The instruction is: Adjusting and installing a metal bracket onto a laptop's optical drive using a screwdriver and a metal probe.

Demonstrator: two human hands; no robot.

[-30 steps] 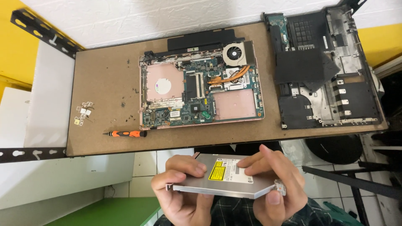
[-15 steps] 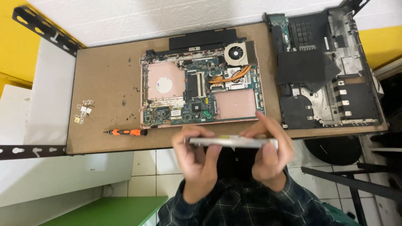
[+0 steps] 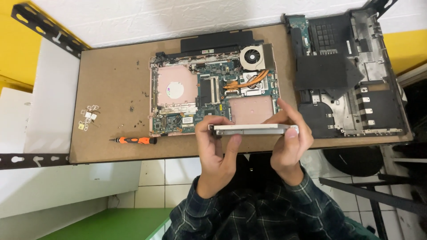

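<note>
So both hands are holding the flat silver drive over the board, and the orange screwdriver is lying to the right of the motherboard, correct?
Not quite. In the head view the orange screwdriver lies left of the motherboard, not right. Both the left hand and right hand do hold the silver drive.

White painted brick wall (image 3: 147, 18) at the top, yellow panels (image 3: 15, 58) at both sides, brown board tabletop (image 3: 111, 84) against the wall, black perforated metal brackets (image 3: 44, 26), white tiled floor (image 3: 153, 178) below, green surface (image 3: 106, 224) at the bottom, even bright light
</note>
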